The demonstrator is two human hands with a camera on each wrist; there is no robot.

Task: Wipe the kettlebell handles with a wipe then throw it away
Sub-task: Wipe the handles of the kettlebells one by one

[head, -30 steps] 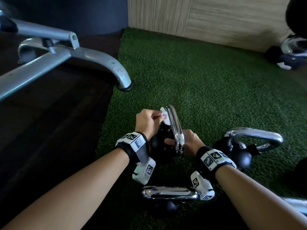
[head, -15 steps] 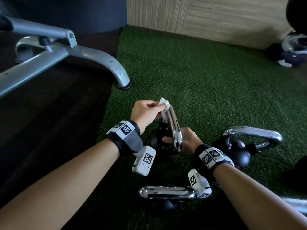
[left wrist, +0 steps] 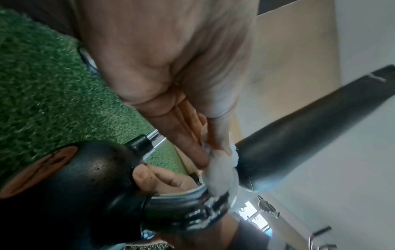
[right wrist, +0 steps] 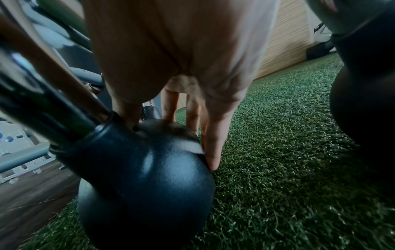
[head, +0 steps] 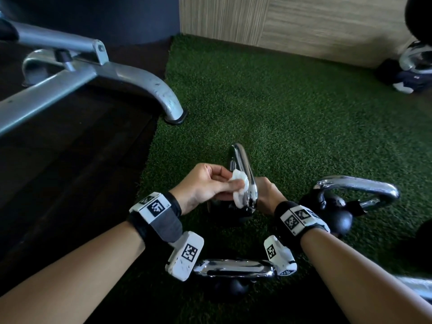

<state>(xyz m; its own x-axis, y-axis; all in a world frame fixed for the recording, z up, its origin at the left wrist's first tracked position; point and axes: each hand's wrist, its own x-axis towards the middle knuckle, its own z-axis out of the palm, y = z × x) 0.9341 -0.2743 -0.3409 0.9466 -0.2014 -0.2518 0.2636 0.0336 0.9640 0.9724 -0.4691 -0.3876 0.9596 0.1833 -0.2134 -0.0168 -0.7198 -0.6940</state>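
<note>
Green turf floor (head: 292,113) meets dark wood floor at 9 o'clock; grey bench frame (head: 131,76) at 10 o'clock. Centre kettlebell (right wrist: 145,177) sits on turf, chrome handle (head: 245,174) pointing to 12 o'clock. Second kettlebell (head: 336,211) at 3 o'clock, lying tilted; third kettlebell (head: 233,270) at 6 o'clock between the wrists. Right hand (head: 266,195) on the centre kettlebell's body, fingers (right wrist: 213,140) straight, close together, tips down its side. Left hand (head: 201,183): fingers pinch white wipe (head: 240,188), pressed to the handle's lower left side.
</note>
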